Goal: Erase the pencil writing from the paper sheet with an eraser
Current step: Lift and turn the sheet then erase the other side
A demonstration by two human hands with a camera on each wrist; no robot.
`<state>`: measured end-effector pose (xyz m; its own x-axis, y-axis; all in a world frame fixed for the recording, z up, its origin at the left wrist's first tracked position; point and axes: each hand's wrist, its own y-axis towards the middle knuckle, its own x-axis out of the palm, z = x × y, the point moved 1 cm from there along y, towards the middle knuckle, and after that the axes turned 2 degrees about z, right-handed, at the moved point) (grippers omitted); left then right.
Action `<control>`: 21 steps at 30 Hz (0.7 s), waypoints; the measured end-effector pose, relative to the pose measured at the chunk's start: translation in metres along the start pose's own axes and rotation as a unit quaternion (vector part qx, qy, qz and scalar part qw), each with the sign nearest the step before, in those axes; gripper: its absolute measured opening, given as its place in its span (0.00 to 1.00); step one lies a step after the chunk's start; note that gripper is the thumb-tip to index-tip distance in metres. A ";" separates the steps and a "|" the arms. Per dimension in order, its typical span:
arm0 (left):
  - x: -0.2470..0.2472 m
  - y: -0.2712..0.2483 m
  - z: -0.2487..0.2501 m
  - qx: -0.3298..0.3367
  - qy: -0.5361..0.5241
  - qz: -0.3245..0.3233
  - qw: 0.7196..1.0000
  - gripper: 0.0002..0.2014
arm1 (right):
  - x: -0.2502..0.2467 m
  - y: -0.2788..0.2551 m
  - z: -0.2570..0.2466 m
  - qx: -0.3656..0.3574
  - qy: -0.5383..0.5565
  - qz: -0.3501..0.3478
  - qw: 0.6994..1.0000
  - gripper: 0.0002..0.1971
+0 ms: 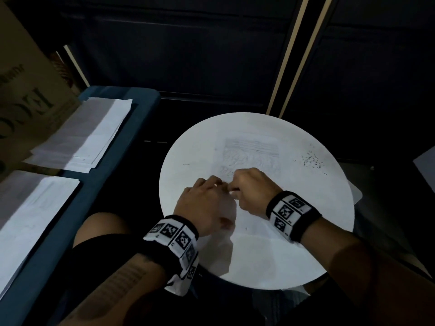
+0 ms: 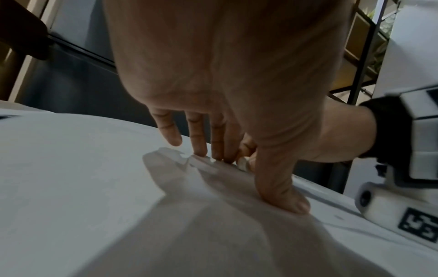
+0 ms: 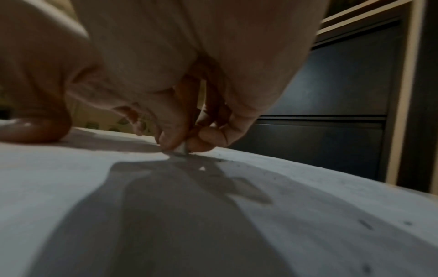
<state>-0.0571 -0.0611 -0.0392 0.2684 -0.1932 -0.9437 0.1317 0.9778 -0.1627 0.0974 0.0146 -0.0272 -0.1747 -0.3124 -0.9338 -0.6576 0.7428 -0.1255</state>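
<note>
A white paper sheet (image 1: 249, 156) with faint pencil scribbles lies on a round white table (image 1: 329, 208). My right hand (image 1: 251, 189) pinches a small white eraser (image 3: 181, 149) between thumb and fingers, its tip pressed on the paper. My left hand (image 1: 204, 203) lies just left of it, straight fingers (image 2: 199, 142) and thumb pressing the sheet (image 2: 71, 168) flat. In the left wrist view the eraser (image 2: 242, 163) shows beyond my fingertips. The paper (image 3: 94, 187) under the hands is in shadow.
Dark eraser crumbs (image 1: 312, 160) are scattered on the table's right side. A blue bench (image 1: 113, 184) at the left carries stacks of paper (image 1: 87, 135) and a cardboard box (image 1: 26, 95). Dark cabinets (image 1: 211, 55) stand behind the table.
</note>
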 end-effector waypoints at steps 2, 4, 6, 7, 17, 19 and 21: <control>0.002 -0.002 -0.001 -0.002 -0.002 0.015 1.000 0.41 | 0.002 -0.001 0.002 -0.007 -0.009 -0.024 1.000 0.08; 0.005 -0.002 0.000 -0.005 0.000 0.022 1.000 0.42 | 0.002 -0.018 0.013 -0.017 -0.018 -0.061 0.998 0.10; 0.006 -0.001 0.000 -0.013 0.002 0.021 1.000 0.44 | 0.000 -0.041 0.022 -0.037 -0.036 -0.105 0.993 0.11; 0.005 -0.001 0.000 -0.016 -0.001 0.021 1.000 0.45 | -0.003 -0.049 0.024 -0.047 -0.041 -0.123 0.991 0.11; 0.006 -0.003 -0.003 -0.004 -0.016 0.015 1.000 0.45 | -0.008 -0.008 0.025 -0.061 -0.025 -0.077 0.995 0.10; 0.007 0.000 -0.002 0.004 -0.005 0.010 1.000 0.45 | -0.009 -0.033 0.039 -0.063 -0.045 -0.099 0.992 0.10; 0.006 0.001 -0.002 0.009 -0.003 0.005 1.000 0.45 | -0.013 -0.048 0.048 -0.044 -0.032 -0.108 0.993 0.08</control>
<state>-0.0576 -0.0605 -0.0454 0.2766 -0.1832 -0.9434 0.1457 0.9783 -0.1472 0.1661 0.0114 -0.0254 0.0230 -0.4180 -0.9082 -0.7368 0.6069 -0.2980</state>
